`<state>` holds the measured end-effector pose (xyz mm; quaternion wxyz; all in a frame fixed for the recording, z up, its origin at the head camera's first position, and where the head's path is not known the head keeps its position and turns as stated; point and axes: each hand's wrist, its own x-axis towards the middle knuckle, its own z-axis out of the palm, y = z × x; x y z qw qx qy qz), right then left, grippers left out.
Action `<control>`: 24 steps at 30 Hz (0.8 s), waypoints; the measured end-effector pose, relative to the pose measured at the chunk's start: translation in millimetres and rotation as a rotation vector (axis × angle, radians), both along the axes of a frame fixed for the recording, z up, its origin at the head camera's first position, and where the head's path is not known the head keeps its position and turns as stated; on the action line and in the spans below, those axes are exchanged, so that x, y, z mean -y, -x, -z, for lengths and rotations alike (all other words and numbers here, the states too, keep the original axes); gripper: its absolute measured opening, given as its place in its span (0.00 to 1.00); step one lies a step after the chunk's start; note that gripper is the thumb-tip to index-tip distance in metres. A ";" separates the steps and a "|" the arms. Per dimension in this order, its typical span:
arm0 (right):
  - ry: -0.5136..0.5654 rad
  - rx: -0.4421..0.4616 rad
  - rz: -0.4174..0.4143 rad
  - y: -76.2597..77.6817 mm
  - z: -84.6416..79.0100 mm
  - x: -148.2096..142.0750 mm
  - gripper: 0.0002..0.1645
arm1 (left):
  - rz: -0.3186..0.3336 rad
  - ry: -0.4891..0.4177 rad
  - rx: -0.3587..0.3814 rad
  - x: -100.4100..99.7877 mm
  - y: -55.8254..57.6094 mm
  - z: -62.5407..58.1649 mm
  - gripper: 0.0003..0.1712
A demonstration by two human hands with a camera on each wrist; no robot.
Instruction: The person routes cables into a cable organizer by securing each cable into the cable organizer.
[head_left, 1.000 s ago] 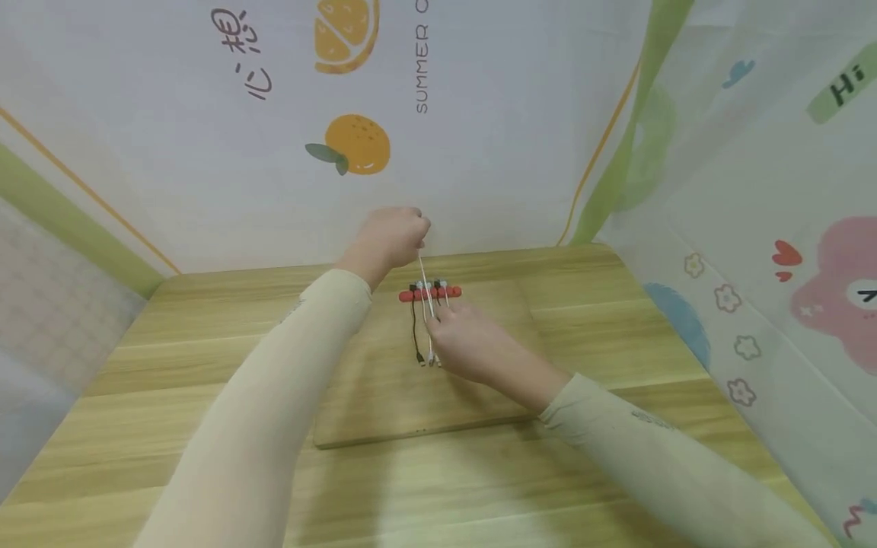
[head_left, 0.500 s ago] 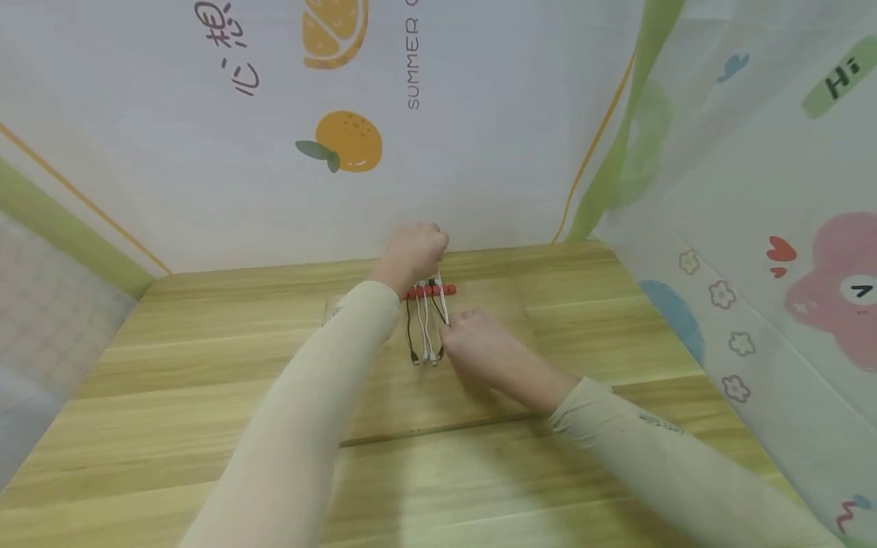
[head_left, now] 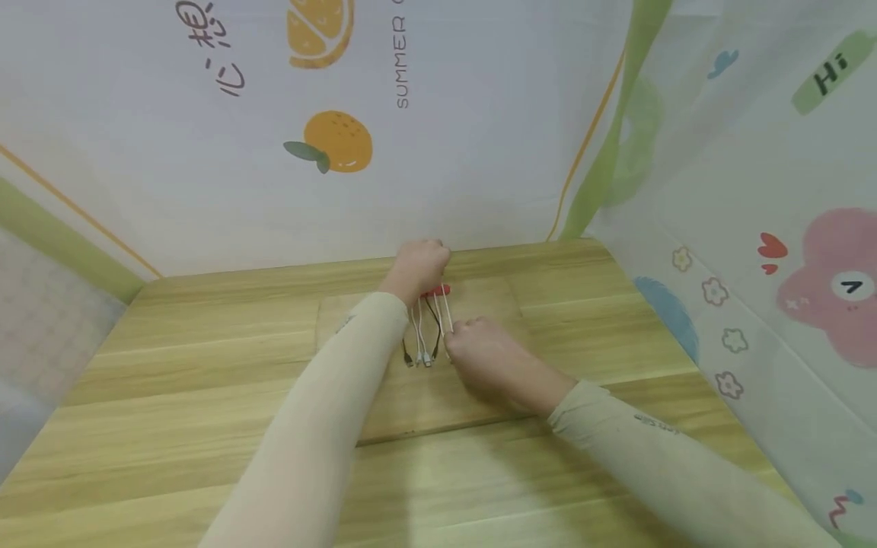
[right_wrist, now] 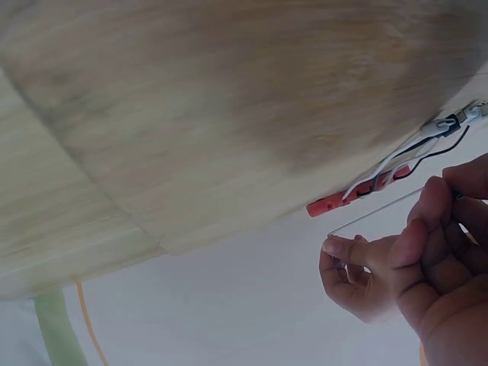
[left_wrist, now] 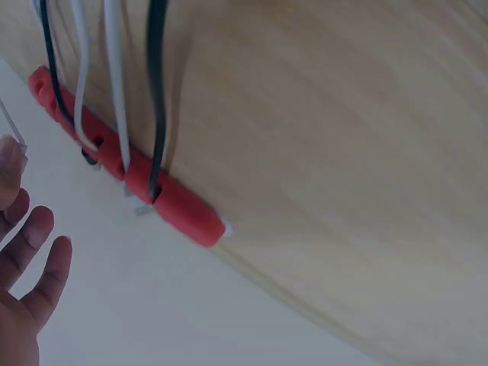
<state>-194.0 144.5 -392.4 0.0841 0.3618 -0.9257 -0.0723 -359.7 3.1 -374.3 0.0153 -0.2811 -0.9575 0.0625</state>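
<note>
My left hand [head_left: 421,266] pinches one end of a thin white cable [head_left: 448,308], just beyond a red cable holder [head_left: 441,290]. Its other fingers are partly spread in the left wrist view. The right hand [head_left: 483,350] grips the same cable lower down, nearer to me, so the cable runs taut between both hands. In the right wrist view the taut cable [right_wrist: 377,211] stands off from the red holder [right_wrist: 328,204]. Several black and white cables sit in the holder's slots, among them a black cable [left_wrist: 156,99]. My left hand hides part of the holder in the head view.
The holder lies along the far part of a thin wooden board [head_left: 411,411] on a wood-grain table [head_left: 171,396]. Loose cable plugs [head_left: 426,359] lie on the board towards me. A printed white curtain [head_left: 479,152] hangs close behind the table.
Both hands have shifted right along the holder with the white cable stretched between them, the left hand more than the right. The left hand has also come lower, towards the holder.
</note>
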 end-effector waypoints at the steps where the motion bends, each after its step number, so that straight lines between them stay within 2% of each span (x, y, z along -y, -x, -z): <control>1: 0.000 0.001 -0.006 1.0 1.1 0.3 0.08 | 0.001 -0.002 -0.001 0.8 0.6 1.9 0.08; 5: -0.031 -0.008 -0.028 3.6 4.4 2.5 0.05 | 0.001 -0.022 -0.015 3.8 2.2 12.4 0.09; 10: -0.060 -0.010 -0.020 3.6 6.3 5.6 0.05 | -0.012 -0.022 -0.009 2.5 3.6 21.8 0.17; 18: -0.056 0.029 -0.013 4.5 6.5 5.6 0.05 | -0.027 -0.010 -0.039 -2.8 1.7 22.5 0.12; 24: -0.026 0.056 -0.009 9.3 14.9 1.0 0.06 | -0.027 -0.006 -0.056 -8.5 0.3 23.5 0.07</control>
